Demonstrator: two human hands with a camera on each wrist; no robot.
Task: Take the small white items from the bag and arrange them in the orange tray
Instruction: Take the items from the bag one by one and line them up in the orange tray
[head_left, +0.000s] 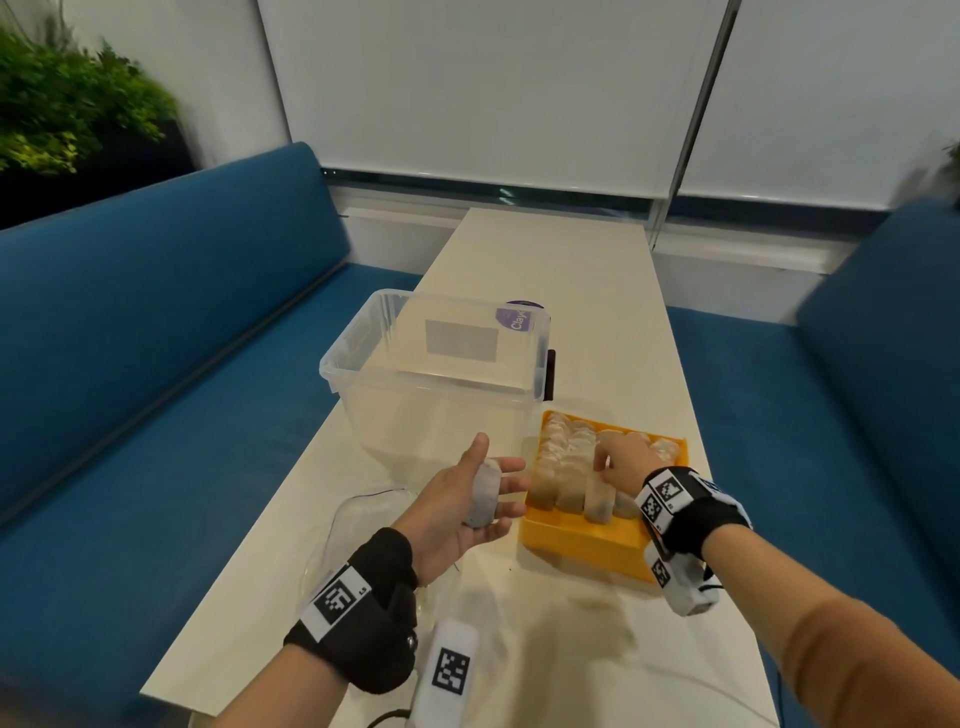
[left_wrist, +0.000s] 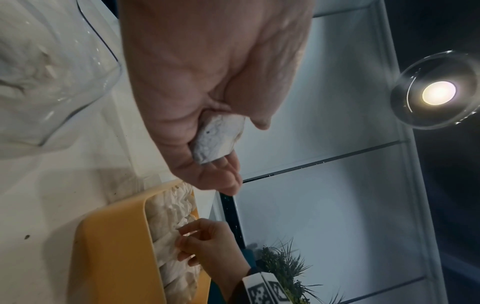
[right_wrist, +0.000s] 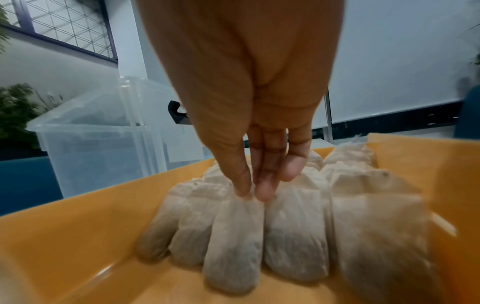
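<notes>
My left hand (head_left: 497, 467) holds one small white pouch (head_left: 485, 494) just left of the orange tray (head_left: 582, 545); the pouch lies across the fingers with the thumb raised. In the left wrist view the same pouch (left_wrist: 217, 139) sits tucked between palm and fingers. Several white pouches (head_left: 566, 467) stand in rows in the tray. My right hand (head_left: 601, 462) reaches into the tray; in the right wrist view its fingertips (right_wrist: 244, 191) pinch the top of one standing pouch (right_wrist: 233, 236). The clear plastic bag (head_left: 363, 519) lies flat on the table under my left wrist.
A clear plastic storage bin (head_left: 436, 374) stands just behind the bag and left of the tray. The narrow white table (head_left: 571, 270) runs between two blue benches (head_left: 156, 338). The front part of the tray floor (right_wrist: 64, 246) holds no pouches.
</notes>
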